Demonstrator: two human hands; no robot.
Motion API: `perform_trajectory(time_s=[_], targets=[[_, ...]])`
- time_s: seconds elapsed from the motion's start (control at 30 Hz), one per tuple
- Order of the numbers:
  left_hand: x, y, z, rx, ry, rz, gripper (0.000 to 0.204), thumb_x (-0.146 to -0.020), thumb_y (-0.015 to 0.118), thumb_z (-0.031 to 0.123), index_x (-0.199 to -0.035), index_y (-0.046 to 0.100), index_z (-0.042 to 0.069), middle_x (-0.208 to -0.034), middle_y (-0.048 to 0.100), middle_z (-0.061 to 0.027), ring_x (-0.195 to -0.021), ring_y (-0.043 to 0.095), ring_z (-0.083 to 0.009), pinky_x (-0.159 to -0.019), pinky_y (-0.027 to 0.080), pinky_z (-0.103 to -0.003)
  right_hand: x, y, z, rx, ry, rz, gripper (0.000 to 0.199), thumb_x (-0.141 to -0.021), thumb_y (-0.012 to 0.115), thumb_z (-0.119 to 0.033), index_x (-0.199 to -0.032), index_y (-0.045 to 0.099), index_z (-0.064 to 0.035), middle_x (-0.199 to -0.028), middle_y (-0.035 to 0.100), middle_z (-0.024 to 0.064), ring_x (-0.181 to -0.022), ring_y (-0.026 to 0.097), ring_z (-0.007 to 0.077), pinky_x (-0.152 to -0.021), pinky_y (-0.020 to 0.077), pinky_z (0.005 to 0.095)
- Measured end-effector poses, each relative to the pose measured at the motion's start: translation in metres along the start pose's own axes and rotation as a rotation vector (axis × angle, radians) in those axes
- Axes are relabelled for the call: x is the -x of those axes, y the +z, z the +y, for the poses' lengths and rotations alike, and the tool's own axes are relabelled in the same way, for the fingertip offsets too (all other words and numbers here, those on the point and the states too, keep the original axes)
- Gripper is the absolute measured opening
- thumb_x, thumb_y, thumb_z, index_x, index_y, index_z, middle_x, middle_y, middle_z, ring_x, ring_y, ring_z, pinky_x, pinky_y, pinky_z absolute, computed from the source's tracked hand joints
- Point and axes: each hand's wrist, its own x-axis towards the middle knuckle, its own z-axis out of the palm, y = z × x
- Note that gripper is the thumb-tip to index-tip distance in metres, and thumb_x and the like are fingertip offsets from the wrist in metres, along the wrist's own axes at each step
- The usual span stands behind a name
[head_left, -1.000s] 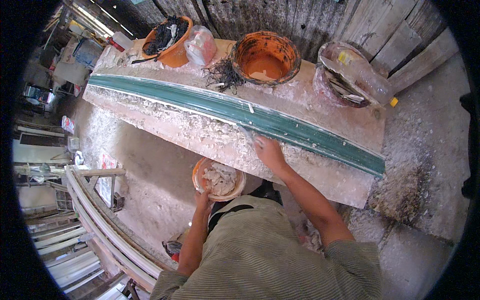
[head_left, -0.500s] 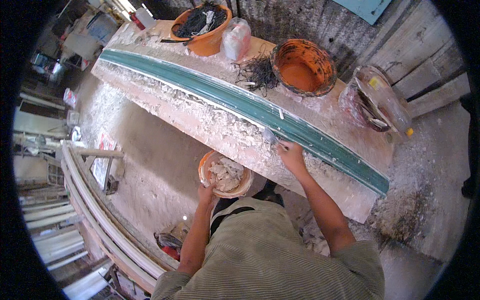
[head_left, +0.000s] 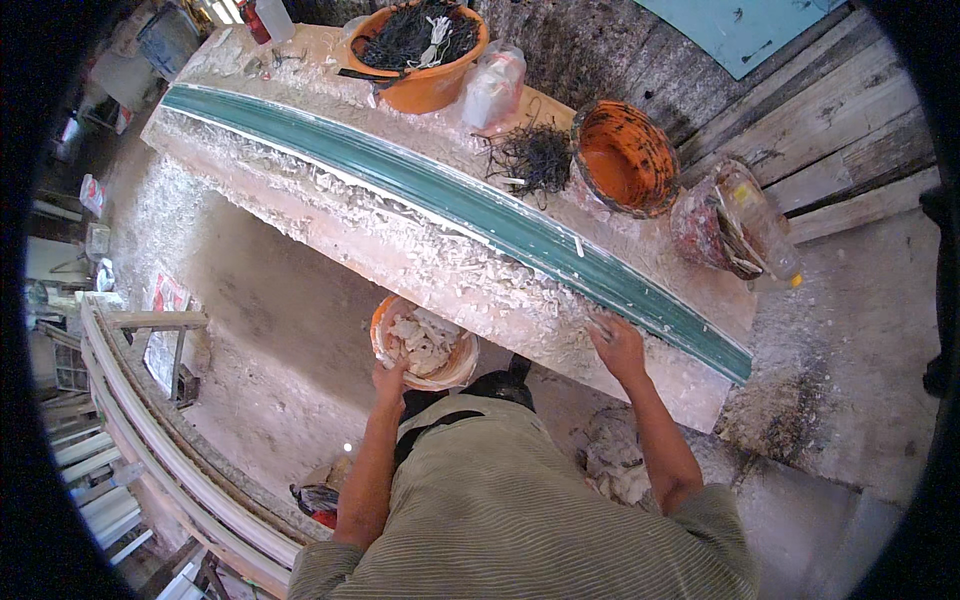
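A long green moulding form (head_left: 400,185) with white edges lies lengthwise on the plaster-strewn bench. My left hand (head_left: 390,378) is closed on the rim of an orange bowl (head_left: 463,368), held just off the bench's near edge. Lumpy whitish plaster scraps (head_left: 425,335) fill much of that bowl. Over the near strip of the bench, close to the form's right part, my right hand (head_left: 620,350) is closed on a small scraper (head_left: 600,328). Little of the scraper shows past the fingers. White crumbs (head_left: 470,265) lie thickly along the form's near side.
Along the bench's far side stand an orange basin of dark fibres (head_left: 425,85), a plastic bag (head_left: 493,90), loose dark fibres (head_left: 530,160), an orange bucket (head_left: 625,160) and a plaster-smeared container (head_left: 708,225) beside a clear bottle (head_left: 762,235). A curved wooden frame (head_left: 150,425) stands at left.
My right hand has moved right along the bench's near strip, and the scraper now shows less. My left hand still holds the bowl. The whole view has shifted a little.
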Motion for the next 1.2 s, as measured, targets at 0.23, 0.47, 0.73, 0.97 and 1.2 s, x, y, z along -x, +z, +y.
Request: perform_trajectory(time_s=[0.23,0.47,0.73,0.97,1.2], targets=[[0.004,-0.011,0.039,-0.061,0.024,-0.031,0.05,-0.08,0.069,-0.002,-0.128,0.055,-0.006,-0.117,0.067,-0.0169,-0.104,0.069,-0.0283,-0.084,0.059,-0.038,0.001,0.027,-0.021,0.063,0.11,0.153,0.027,-0.09,0.071,-0.02,-0.115,0.075,-0.0106,-0.101,0.071,0.021,-0.09,0.069,0.0407,-0.08,0.0568,0.0465],[-0.006,-0.018,0.056,-0.101,-0.029,-0.085,0.048,-0.081,0.071,0.002,-0.127,0.056,-0.005,-0.116,0.067,-0.0171,-0.102,0.069,-0.0282,-0.08,0.059,-0.038,0.024,-0.008,-0.016,0.098,0.003,0.025,0.027,-0.091,0.072,-0.019,-0.117,0.073,-0.0122,-0.091,0.069,0.0127,-0.076,0.07,0.0333,-0.067,0.0575,0.0417],[0.004,0.0,0.06,-0.111,-0.053,-0.094,0.052,-0.081,0.072,0.004,-0.128,0.054,-0.005,-0.119,0.065,-0.0201,-0.1,0.069,-0.0304,-0.079,0.06,-0.041,-0.064,0.09,-0.079,-0.042,0.021,-0.022,0.03,-0.096,0.062,-0.026,-0.121,0.07,-0.0111,-0.105,0.068,0.0195,-0.087,0.068,0.0393,-0.078,0.0569,0.0471],[0.017,0.013,0.069,-0.274,0.009,0.053,0.053,-0.08,0.074,0.007,-0.127,0.053,-0.004,-0.114,0.066,-0.0175,-0.091,0.071,-0.0294,-0.072,0.059,-0.041,-0.035,0.047,-0.07,-0.284,0.073,-0.057,0.033,-0.094,0.065,-0.025,-0.121,0.071,-0.0084,-0.105,0.068,0.0196,-0.089,0.068,0.0389,-0.082,0.0564,0.0454],[0.026,0.01,0.066,-0.151,-0.048,0.076,0.05,-0.082,0.074,0.012,-0.126,0.055,0.002,-0.113,0.065,-0.0143,-0.093,0.07,-0.0298,-0.067,0.061,-0.042,-0.105,0.107,-0.12,-0.236,-0.014,0.003,0.028,-0.093,0.065,-0.02,-0.115,0.074,-0.0047,-0.108,0.071,0.0209,-0.095,0.069,0.0394,-0.086,0.0559,0.0448]])
